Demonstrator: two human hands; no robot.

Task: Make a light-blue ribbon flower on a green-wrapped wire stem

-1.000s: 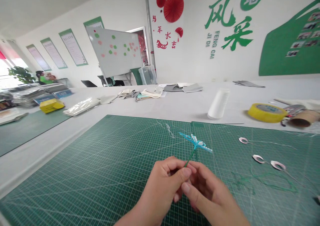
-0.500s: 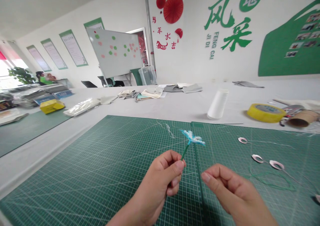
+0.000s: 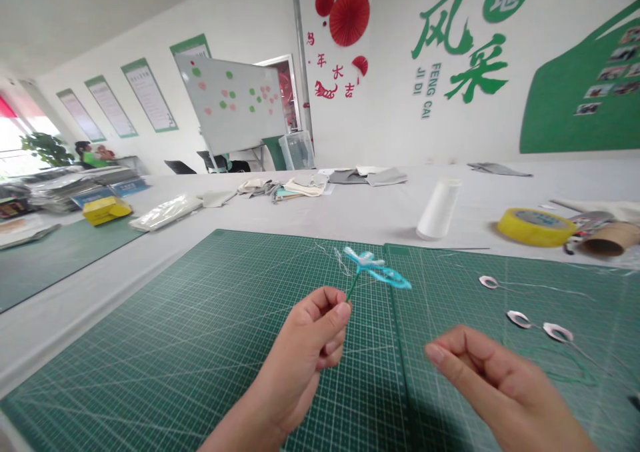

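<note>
The left hand point(image 3: 315, 339) is closed, its thumb and bent index finger pinching a green stem point(image 3: 353, 287) near the lower end of what shows of it; the other fingers curl in below. The right hand point(image 3: 495, 379) is apart from it and higher than the tabletop, fingers folded and thumb tip drawn against the index finger; whether a fine strand lies between them I cannot tell.

The stem leans to the right and carries a blue and white flower point(image 3: 369, 260) at its top, above the left hand's fingertips. One blue looped petal reaches out toward the right; neither hand touches the petals.

Beneath the hands lies a green gridded cutting mat point(image 3: 200, 325), with a second mat point(image 3: 450, 292) along its right side. On the second mat are three pale rings with thin wires: a far ring point(image 3: 489, 282), a middle ring point(image 3: 519, 319) and a near ring point(image 3: 558, 333). A loose green thread point(image 3: 570, 365) lies just beside the near ring, beyond the right hand. White thread point(image 3: 341, 260) lies near the flower, on the first mat.

Past the mats, on the pale tabletop point(image 3: 280, 215), stand a white cone point(image 3: 439, 209) and, farther right, a yellow tape roll point(image 3: 536, 227) beside a cardboard tube point(image 3: 607, 239).
</note>
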